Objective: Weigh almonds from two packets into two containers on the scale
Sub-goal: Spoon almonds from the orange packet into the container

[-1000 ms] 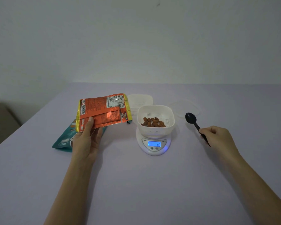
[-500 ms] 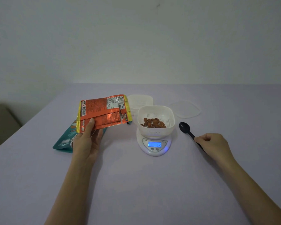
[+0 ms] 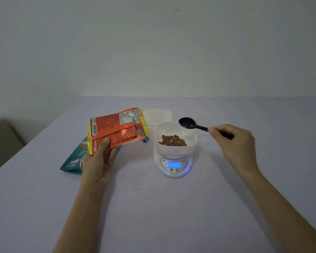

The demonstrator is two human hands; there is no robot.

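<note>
left hand (image 3: 98, 161) gripping orange packet (image 3: 117, 129), right hand (image 3: 233, 141) gripping black spoon (image 3: 190, 124) above almonds (image 3: 172, 140)

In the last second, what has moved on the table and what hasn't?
The right hand has lifted the black spoon off the table and swung it left; its bowl now hangs over the far right rim of the white container on the scale. The spoon looks empty. Unchanged: the left hand holds the orange packet up, the teal packet lies behind it, the almonds sit in the container, and the display reads the same.
</note>
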